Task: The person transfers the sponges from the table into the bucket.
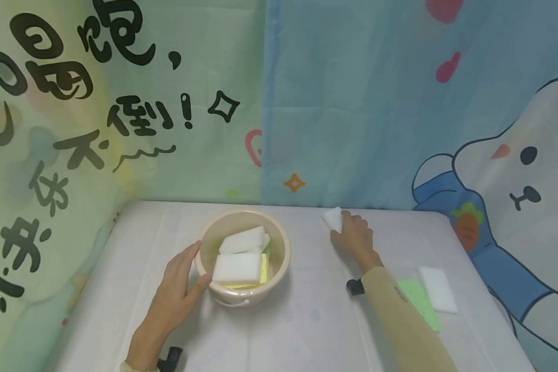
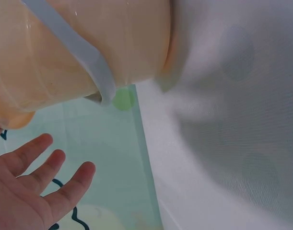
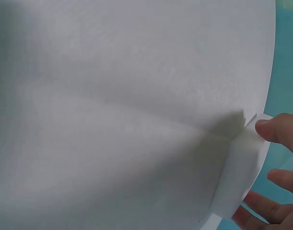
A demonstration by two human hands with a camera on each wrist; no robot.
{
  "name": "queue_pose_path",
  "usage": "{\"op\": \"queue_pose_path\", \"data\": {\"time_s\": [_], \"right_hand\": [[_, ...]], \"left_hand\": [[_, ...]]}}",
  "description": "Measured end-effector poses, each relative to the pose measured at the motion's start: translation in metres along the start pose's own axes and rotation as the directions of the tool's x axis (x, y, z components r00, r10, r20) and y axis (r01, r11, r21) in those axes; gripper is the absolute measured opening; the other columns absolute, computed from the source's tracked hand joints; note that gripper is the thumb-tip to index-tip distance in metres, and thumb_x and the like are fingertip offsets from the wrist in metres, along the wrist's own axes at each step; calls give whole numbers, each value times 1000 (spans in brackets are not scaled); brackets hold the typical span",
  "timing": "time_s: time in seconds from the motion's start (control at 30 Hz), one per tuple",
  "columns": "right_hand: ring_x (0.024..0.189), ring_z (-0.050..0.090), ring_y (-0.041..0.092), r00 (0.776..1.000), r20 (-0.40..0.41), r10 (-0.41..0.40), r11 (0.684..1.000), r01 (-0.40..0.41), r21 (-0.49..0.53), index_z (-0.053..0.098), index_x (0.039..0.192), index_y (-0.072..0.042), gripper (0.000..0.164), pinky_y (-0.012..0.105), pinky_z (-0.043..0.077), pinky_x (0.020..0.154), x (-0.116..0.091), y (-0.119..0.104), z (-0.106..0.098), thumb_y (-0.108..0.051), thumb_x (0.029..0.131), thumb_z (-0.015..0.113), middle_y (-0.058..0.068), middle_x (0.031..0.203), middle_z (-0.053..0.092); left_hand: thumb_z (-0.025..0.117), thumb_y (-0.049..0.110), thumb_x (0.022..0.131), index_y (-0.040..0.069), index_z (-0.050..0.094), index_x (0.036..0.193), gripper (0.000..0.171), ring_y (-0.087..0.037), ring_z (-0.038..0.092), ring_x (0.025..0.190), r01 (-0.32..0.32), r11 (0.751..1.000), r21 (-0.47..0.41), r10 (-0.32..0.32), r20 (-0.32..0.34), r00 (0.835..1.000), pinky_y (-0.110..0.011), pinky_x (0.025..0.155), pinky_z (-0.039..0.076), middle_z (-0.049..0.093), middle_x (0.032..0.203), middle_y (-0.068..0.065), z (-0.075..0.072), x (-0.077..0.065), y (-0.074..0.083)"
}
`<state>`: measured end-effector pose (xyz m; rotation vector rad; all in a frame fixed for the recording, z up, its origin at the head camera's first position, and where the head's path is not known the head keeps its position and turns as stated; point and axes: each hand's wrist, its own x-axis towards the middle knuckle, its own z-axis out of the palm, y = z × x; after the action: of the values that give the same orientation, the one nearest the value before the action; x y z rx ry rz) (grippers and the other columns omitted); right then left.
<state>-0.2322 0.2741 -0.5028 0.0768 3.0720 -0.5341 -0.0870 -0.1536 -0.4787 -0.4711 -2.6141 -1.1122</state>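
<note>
My right hand [image 1: 355, 238] pinches a white sponge [image 1: 333, 219] near the table's far edge. In the right wrist view, the thumb lies on one end of that white block [image 3: 240, 167], with fingertips at its other side. My left hand [image 1: 179, 289] is at the left side of a cream bucket [image 1: 283, 258], its thumb and a fingertip at the rim. The left wrist view shows spread, fairly straight fingers [image 2: 72, 189] beside the bucket wall [image 2: 122, 38] and its pale handle [image 2: 91, 57]. White sponges [image 1: 237, 267] lie inside the bucket, over yellow and green pieces.
On the right of the white-covered table [image 1: 311, 320], a green sponge [image 1: 418, 302] and a white sponge [image 1: 438, 289] lie side by side, partly behind the right sleeve. Printed curtains [image 1: 335, 103] stand behind the table and at its left.
</note>
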Motion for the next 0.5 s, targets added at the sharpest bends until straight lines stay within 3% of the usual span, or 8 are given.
{"op": "queue_pose_path", "data": {"time_s": [0.27, 0.5], "right_hand": [[113, 48, 48, 1000, 10, 17, 1000, -17, -17, 37, 145, 10, 66, 63, 42, 89, -2, 0, -2, -24, 93, 60, 35, 127, 50], [114, 48, 49, 1000, -4, -16, 1000, 16, 2, 40, 144, 8, 64, 64, 41, 88, -5, 1, -9, -25, 93, 62, 34, 128, 50]], "left_hand": [[66, 22, 98, 18, 28, 159, 72, -37, 33, 142, 3, 1000, 12, -3, 5, 1000, -59, 111, 30, 37, 157, -10, -1, 0, 2], [65, 23, 98, 17, 28, 159, 72, -37, 32, 142, 9, 1000, 13, -9, 11, 1000, -59, 111, 30, 37, 157, -10, -1, -1, 3]]}}
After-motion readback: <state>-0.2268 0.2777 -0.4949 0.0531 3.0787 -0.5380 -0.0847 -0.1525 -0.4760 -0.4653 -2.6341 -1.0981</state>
